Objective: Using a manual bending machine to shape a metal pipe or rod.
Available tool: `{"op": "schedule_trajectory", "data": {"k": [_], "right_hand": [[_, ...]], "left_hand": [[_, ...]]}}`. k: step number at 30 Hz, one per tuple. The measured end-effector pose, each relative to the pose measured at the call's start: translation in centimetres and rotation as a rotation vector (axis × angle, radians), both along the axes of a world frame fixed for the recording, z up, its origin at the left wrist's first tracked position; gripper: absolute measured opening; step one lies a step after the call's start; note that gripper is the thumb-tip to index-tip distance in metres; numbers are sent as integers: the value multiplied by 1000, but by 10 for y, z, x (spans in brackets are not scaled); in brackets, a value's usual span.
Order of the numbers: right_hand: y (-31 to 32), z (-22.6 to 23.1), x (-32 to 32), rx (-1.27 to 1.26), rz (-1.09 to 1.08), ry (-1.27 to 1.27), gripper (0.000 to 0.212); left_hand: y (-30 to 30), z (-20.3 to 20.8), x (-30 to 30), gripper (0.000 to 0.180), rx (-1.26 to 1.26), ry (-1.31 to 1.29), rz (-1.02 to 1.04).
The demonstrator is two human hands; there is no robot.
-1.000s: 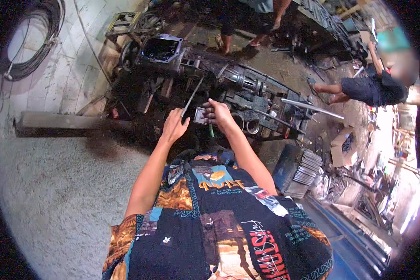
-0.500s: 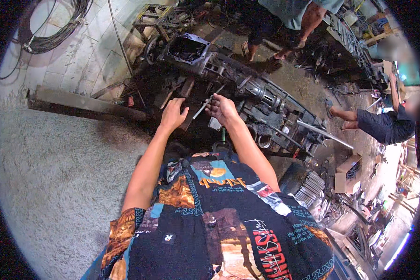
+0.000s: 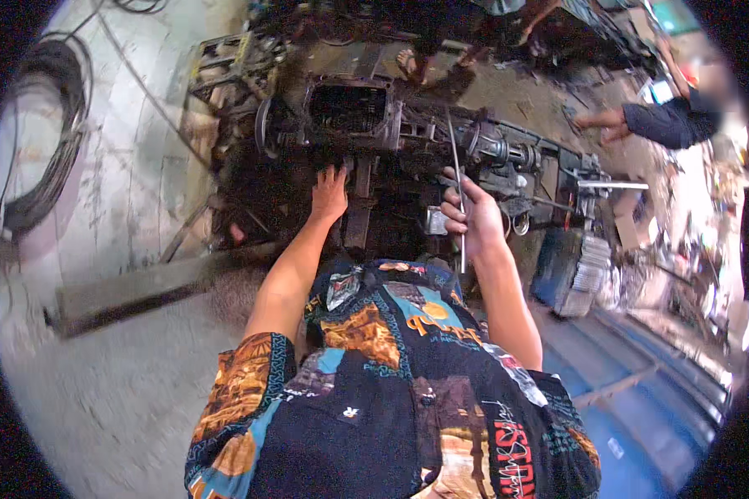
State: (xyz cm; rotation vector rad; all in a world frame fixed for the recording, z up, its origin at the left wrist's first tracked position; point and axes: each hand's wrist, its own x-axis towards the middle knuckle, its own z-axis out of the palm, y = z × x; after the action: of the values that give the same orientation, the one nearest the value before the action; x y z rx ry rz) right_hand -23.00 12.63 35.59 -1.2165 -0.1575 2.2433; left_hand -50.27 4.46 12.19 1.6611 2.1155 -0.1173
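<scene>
My right hand (image 3: 479, 219) is closed around a thin metal rod (image 3: 455, 146). The rod stands nearly upright in the picture, its upper part crossing in front of a greasy machine assembly. My left hand (image 3: 330, 196) reaches forward below the housing, fingers stretched out, with nothing seen in it. Its fingertips are close to the dark gap under an open metal housing (image 3: 390, 106) with a rectangular mouth. To the right of the housing, a metal shaft (image 3: 512, 153) with ringed parts belongs to the same assembly. Shadow hides what lies just beyond my left fingertips.
A long beam (image 3: 133, 298) lies on the floor at left, below a coiled cable (image 3: 73, 158) on the wall. Another person's bare feet (image 3: 408, 62) stand behind the machine. A person in dark shorts (image 3: 662, 123) sits at far right. A blue finned block (image 3: 587, 270) stands at right.
My view has swung round. My hands have moved apart, the right one to the right with the rod, which has turned from slanting to nearly upright. My left hand now reaches closer under the housing.
</scene>
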Motion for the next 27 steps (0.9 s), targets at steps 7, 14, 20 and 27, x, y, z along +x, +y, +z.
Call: {"op": "schedule_trajectory", "data": {"k": [7,14,20,27], "right_hand": [[-58,10,-62,8,-62,-427,29],[-86,-9,-108,135,98,-568,44],[-88,-24,-137,161,45,-570,45],[-81,-30,-162,297,55,-670,44]], "left_hand": [[-8,-59,-37,62,88,-127,-173],[4,-20,-67,45,151,-315,-49],[11,106,-118,45,551,-533,84],[67,93,-175,42,596,-58,174]]}}
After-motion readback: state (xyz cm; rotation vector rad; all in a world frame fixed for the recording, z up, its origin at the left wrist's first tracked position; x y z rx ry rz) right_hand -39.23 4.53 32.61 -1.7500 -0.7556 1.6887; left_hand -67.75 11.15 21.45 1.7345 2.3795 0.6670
